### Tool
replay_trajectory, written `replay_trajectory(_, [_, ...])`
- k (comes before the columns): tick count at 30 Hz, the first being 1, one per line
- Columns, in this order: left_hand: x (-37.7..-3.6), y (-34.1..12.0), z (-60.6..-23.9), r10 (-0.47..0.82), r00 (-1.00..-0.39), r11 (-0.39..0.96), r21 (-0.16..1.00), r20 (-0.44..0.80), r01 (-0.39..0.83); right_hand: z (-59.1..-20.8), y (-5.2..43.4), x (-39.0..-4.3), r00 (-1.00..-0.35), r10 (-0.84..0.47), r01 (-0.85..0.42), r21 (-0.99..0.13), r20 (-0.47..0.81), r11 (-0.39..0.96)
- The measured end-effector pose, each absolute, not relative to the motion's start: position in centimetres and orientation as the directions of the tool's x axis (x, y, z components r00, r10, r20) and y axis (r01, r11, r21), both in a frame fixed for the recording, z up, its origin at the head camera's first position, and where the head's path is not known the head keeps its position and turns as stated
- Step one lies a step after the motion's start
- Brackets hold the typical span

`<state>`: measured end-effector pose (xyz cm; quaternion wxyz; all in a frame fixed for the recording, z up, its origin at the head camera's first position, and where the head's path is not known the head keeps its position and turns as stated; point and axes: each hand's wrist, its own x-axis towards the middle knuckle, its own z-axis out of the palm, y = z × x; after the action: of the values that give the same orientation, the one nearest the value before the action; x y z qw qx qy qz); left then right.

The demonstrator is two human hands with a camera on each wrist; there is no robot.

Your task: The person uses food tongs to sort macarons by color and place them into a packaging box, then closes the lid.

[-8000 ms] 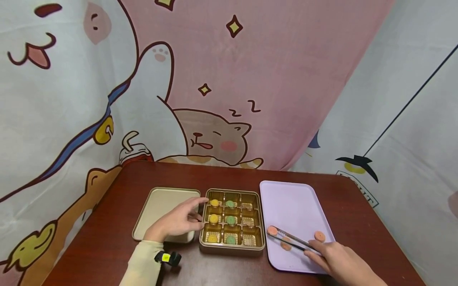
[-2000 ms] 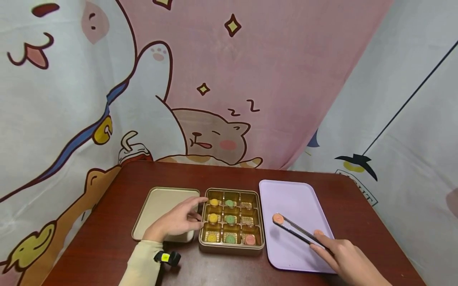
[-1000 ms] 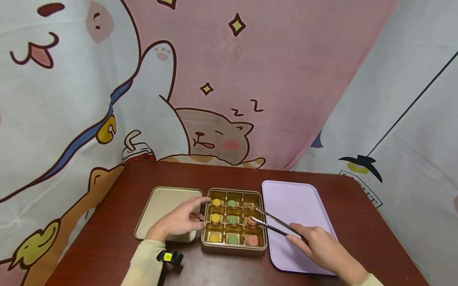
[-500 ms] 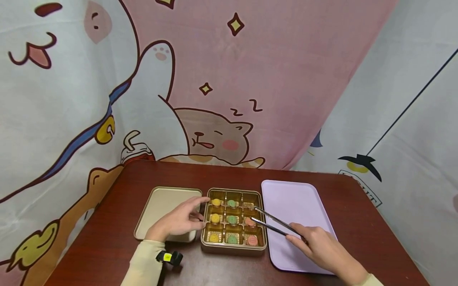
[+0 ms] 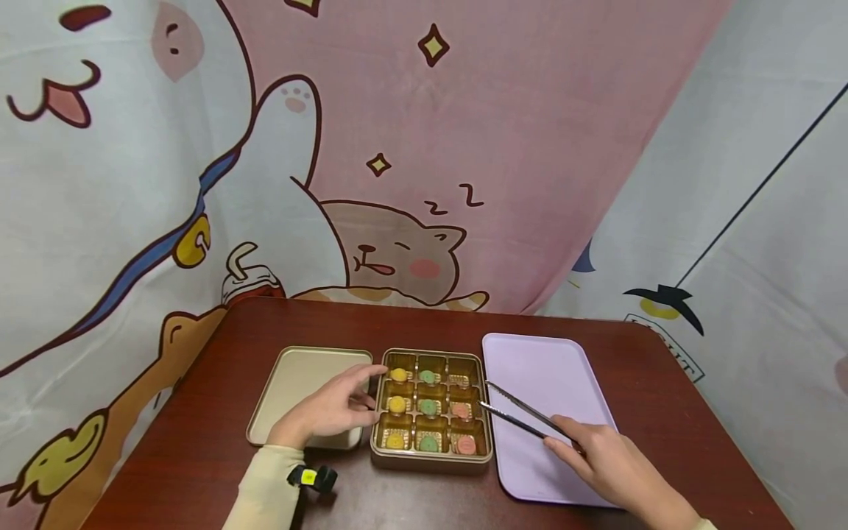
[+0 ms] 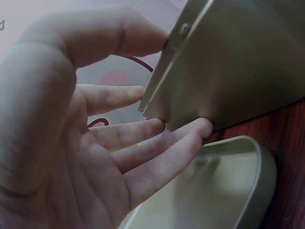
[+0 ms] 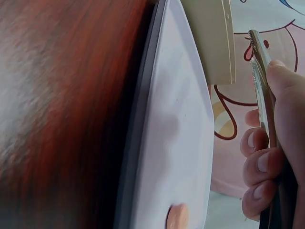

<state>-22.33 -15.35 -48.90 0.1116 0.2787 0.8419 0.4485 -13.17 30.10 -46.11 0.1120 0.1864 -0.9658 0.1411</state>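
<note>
A gold tin [image 5: 430, 462] with a divided insert stands mid-table. Yellow cookies [image 5: 397, 405] fill its left column and green ones [image 5: 428, 407] its middle column. Pink-orange cookies [image 5: 460, 410] lie in the right column's middle and front compartments; its back compartment is bare. My left hand [image 5: 331, 405] touches the tin's left wall [image 6: 238, 62] with extended fingertips. My right hand [image 5: 609, 460] grips metal tongs [image 5: 520, 412], their tips apart with nothing between them, at the tin's right rim. One orange cookie [image 7: 177, 217] sits on the lilac tray [image 7: 167, 119], hidden by my hand in the head view.
The tin's lid [image 5: 291, 383] lies left of the tin, partly under my left hand. The lilac tray [image 5: 536, 361] is right of the tin, close to its side. All stand on a dark red-brown table [image 5: 397, 324] before a printed cloth [image 5: 530, 147].
Two pink-orange cookies have gone from the tray into the tin's right column. The tongs let go of the second and drew back rightward. My left hand has stayed at the tin.
</note>
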Motion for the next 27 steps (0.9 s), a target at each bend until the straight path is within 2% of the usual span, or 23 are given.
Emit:
replay_trajectory(4, [-22.4,-15.3,-48.9,0.574,-0.816,0.439,0.818,0.063,0.372,-46.0,30.9,-12.7,-0.938,-0.274,-0.324,-0.258,0.211,0.910])
replay_trajectory(19, [-22.4,-15.3,-48.9,0.588,-0.805,0.431,0.814,0.075,0.390,-46.5,34.6,-11.5,-0.964,-0.177,-0.228,-0.283,0.197,0.931])
replay_trajectory(27, [-22.4,-15.5,-49.0,0.582,-0.810,0.436,0.815,0.068,0.382,-46.3,37.4,-10.8,-0.993,-0.085,-0.103,-0.265,0.079,0.959])
